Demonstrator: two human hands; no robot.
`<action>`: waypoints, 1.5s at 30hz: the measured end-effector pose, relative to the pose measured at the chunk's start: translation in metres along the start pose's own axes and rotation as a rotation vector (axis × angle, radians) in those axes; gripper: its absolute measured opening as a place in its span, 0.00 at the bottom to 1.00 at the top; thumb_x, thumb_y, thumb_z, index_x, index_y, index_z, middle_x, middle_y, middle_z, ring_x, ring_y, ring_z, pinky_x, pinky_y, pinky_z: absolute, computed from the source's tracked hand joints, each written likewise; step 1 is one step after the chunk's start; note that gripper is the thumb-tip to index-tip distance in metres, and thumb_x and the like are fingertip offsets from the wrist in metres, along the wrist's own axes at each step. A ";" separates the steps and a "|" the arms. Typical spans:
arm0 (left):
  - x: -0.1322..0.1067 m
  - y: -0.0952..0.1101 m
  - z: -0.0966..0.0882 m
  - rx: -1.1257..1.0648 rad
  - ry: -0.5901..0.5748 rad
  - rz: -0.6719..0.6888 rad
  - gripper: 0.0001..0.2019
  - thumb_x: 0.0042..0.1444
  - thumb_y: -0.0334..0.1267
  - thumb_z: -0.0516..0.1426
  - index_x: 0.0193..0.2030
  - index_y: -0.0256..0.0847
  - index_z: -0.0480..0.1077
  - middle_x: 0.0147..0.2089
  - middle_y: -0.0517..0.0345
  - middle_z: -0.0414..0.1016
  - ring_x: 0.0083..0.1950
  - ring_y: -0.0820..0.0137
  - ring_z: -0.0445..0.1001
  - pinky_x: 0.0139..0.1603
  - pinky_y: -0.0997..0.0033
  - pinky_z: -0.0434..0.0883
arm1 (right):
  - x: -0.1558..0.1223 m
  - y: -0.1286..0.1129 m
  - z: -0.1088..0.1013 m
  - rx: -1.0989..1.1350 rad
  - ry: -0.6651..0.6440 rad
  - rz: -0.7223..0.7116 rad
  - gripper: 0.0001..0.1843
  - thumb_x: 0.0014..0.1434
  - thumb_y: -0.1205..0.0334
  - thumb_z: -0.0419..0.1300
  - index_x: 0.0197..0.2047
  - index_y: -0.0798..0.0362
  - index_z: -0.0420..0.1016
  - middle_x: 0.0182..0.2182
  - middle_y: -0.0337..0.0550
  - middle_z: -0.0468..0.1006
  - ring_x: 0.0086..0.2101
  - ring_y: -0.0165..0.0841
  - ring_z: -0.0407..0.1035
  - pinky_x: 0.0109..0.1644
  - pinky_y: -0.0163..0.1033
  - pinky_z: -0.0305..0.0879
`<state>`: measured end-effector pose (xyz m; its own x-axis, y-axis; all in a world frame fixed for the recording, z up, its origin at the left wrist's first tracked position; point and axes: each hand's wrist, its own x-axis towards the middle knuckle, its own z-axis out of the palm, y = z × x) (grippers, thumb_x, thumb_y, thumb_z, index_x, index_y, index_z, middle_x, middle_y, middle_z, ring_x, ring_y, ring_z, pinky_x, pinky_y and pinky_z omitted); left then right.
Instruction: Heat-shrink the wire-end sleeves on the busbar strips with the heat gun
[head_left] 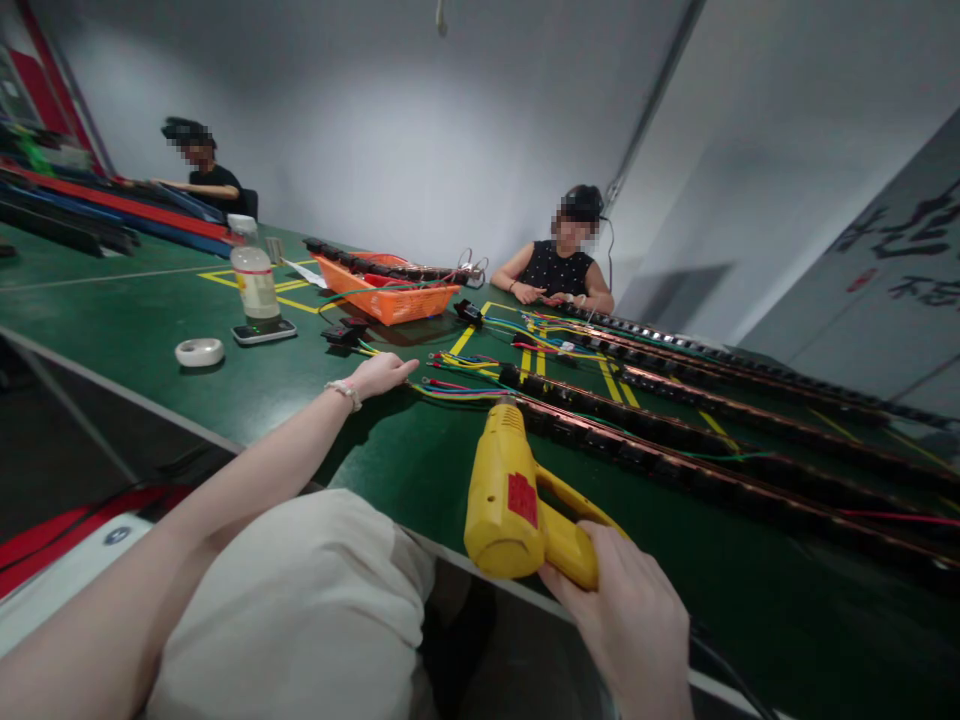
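My right hand (630, 610) grips the handle of a yellow heat gun (510, 495) with a red label, its nozzle pointing toward a bundle of coloured wires (461, 390). My left hand (382, 373) reaches out over the green table (405, 470), fingers stretched flat, its fingertips just short of the wire ends. The wires run into a long black power strip with copper bars (637, 455) lying across the table to the right.
Several more long strips (735, 385) lie behind. An orange basket (386, 290), a plastic bottle (255, 280) on a phone (264, 331), and a white tape roll (199, 351) stand to the left. Two people sit at the far side.
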<state>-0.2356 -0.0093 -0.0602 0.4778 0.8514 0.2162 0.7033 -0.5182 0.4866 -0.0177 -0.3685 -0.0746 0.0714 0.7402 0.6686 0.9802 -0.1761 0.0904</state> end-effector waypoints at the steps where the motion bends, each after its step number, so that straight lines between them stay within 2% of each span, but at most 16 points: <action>1: 0.000 0.000 0.000 0.008 -0.010 0.007 0.30 0.54 0.62 0.45 0.13 0.41 0.62 0.16 0.56 0.64 0.20 0.70 0.61 0.25 0.70 0.53 | 0.001 -0.001 0.001 0.021 -0.008 -0.004 0.29 0.62 0.36 0.42 0.39 0.53 0.67 0.31 0.45 0.75 0.31 0.37 0.67 0.34 0.41 0.57; 6: -0.003 0.004 0.000 0.009 -0.021 0.018 0.28 0.55 0.60 0.46 0.13 0.41 0.61 0.16 0.58 0.61 0.20 0.71 0.59 0.25 0.70 0.52 | 0.011 -0.016 0.011 0.164 -0.016 -0.070 0.29 0.61 0.35 0.44 0.40 0.53 0.67 0.31 0.44 0.74 0.32 0.38 0.67 0.36 0.41 0.58; 9: -0.003 0.004 0.000 -0.009 -0.021 0.026 0.28 0.54 0.60 0.46 0.13 0.41 0.61 0.16 0.58 0.61 0.21 0.70 0.60 0.26 0.69 0.53 | 0.021 -0.031 0.013 0.264 -0.068 -0.096 0.26 0.59 0.37 0.52 0.40 0.53 0.67 0.33 0.44 0.74 0.33 0.38 0.67 0.37 0.40 0.59; 12: -0.003 0.003 0.001 -0.022 -0.014 0.040 0.29 0.54 0.61 0.46 0.14 0.41 0.62 0.16 0.58 0.62 0.21 0.70 0.60 0.26 0.69 0.52 | 0.033 -0.045 0.012 0.370 -0.154 -0.082 0.20 0.53 0.44 0.62 0.39 0.52 0.67 0.33 0.43 0.73 0.34 0.38 0.67 0.39 0.40 0.59; 14: -0.002 0.001 0.001 -0.026 -0.012 0.047 0.29 0.53 0.62 0.46 0.14 0.40 0.62 0.16 0.58 0.62 0.21 0.71 0.59 0.26 0.70 0.52 | 0.040 -0.053 0.012 0.428 -0.184 -0.056 0.21 0.49 0.46 0.66 0.37 0.52 0.67 0.32 0.42 0.73 0.35 0.39 0.67 0.39 0.41 0.58; 17: -0.002 0.001 0.003 -0.014 -0.013 0.062 0.30 0.54 0.62 0.45 0.14 0.40 0.60 0.16 0.59 0.60 0.20 0.72 0.57 0.25 0.70 0.50 | 0.045 -0.058 0.014 0.461 -0.185 -0.029 0.23 0.44 0.45 0.69 0.34 0.51 0.67 0.32 0.40 0.73 0.34 0.39 0.66 0.39 0.41 0.58; 21: -0.004 0.001 0.003 0.000 -0.008 0.096 0.29 0.55 0.60 0.44 0.13 0.40 0.58 0.14 0.62 0.53 0.20 0.74 0.51 0.25 0.70 0.48 | 0.044 -0.059 0.018 0.478 -0.173 0.006 0.23 0.43 0.45 0.69 0.33 0.50 0.67 0.31 0.38 0.73 0.34 0.37 0.67 0.38 0.40 0.58; 28: -0.003 -0.003 0.004 -0.001 -0.039 0.186 0.27 0.52 0.59 0.49 0.13 0.39 0.59 0.15 0.64 0.50 0.20 0.76 0.48 0.24 0.70 0.46 | 0.037 -0.046 0.011 0.467 -0.180 0.065 0.22 0.41 0.48 0.71 0.33 0.49 0.68 0.31 0.36 0.74 0.34 0.36 0.69 0.39 0.38 0.60; 35: -0.003 0.000 0.002 -0.024 -0.082 0.195 0.26 0.51 0.58 0.50 0.14 0.39 0.62 0.14 0.64 0.53 0.20 0.75 0.50 0.23 0.71 0.48 | 0.015 -0.007 -0.004 0.345 -0.152 0.155 0.16 0.46 0.52 0.67 0.36 0.49 0.69 0.33 0.38 0.75 0.33 0.37 0.69 0.37 0.39 0.60; 39: -0.003 0.004 0.001 0.007 -0.067 0.153 0.28 0.55 0.60 0.44 0.14 0.40 0.58 0.14 0.61 0.55 0.19 0.73 0.54 0.24 0.71 0.51 | -0.002 0.008 -0.005 0.181 -0.083 0.183 0.17 0.52 0.49 0.61 0.39 0.50 0.69 0.33 0.40 0.75 0.34 0.39 0.69 0.37 0.41 0.59; 45: -0.006 0.009 -0.002 -0.006 -0.057 0.140 0.30 0.57 0.60 0.40 0.14 0.41 0.58 0.16 0.57 0.60 0.20 0.70 0.60 0.26 0.70 0.54 | -0.011 0.012 -0.001 0.033 0.009 0.080 0.23 0.61 0.39 0.48 0.40 0.52 0.67 0.32 0.44 0.75 0.32 0.38 0.68 0.37 0.40 0.58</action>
<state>-0.2330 -0.0193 -0.0556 0.6000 0.7651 0.2337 0.6249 -0.6307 0.4602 -0.0067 -0.3794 -0.0798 0.1479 0.7187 0.6795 0.9770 -0.2127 0.0124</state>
